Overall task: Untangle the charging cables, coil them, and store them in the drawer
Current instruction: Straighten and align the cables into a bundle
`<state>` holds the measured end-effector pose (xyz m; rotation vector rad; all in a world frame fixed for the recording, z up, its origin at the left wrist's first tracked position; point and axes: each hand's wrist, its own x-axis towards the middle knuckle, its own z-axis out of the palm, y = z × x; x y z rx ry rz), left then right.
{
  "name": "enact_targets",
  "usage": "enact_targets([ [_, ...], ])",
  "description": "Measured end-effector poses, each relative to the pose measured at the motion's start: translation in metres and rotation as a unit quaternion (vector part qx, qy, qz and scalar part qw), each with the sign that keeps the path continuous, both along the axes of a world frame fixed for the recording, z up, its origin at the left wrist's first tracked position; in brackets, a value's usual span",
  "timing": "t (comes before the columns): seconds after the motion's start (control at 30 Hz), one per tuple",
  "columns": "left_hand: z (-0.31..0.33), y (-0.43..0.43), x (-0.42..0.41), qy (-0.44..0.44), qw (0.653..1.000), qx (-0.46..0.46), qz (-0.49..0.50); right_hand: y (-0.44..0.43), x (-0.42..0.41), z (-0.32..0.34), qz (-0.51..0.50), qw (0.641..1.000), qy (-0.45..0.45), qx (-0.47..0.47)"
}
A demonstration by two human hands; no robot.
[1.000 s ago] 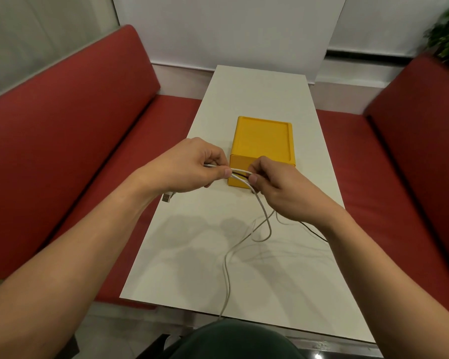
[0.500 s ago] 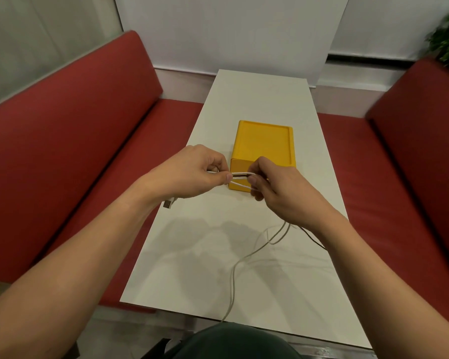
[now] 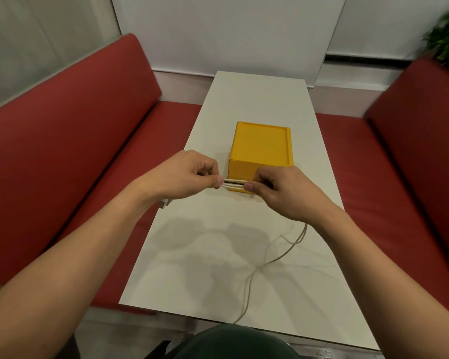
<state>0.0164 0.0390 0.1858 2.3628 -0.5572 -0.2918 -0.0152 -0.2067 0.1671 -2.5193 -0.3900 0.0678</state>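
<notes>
**Two hands hold a white cable**

The left hand and the right hand both pinch the white cable tight, pulling a few strands straight between them. The yellow drawer box sits at 12 o'clock, just behind. The loose cable trails toward 5 o'clock on the white table.

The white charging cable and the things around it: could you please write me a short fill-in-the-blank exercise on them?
1. Both the left hand and the right hand pinch the white cable, whose strands run ____ between them.
2. The box behind the hands is ____ in colour.
3. The loose end of the cable trails over the ____ edge of the table.
4. The benches on both sides of the table are ____.

Missing words: straight; yellow; near; red
</notes>
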Motion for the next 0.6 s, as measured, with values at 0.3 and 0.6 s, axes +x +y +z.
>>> enact_targets([
  [0.3, -0.005, 0.007, 0.000, 0.045, 0.996, -0.063, -0.032, -0.014, -0.001, 0.004, 0.045, 0.996, 0.041, 0.065],
  [0.6, -0.005, 0.006, 0.004, -0.002, 1.000, -0.013, -0.023, -0.002, -0.005, 0.006, 0.026, 0.998, -0.013, 0.059],
])
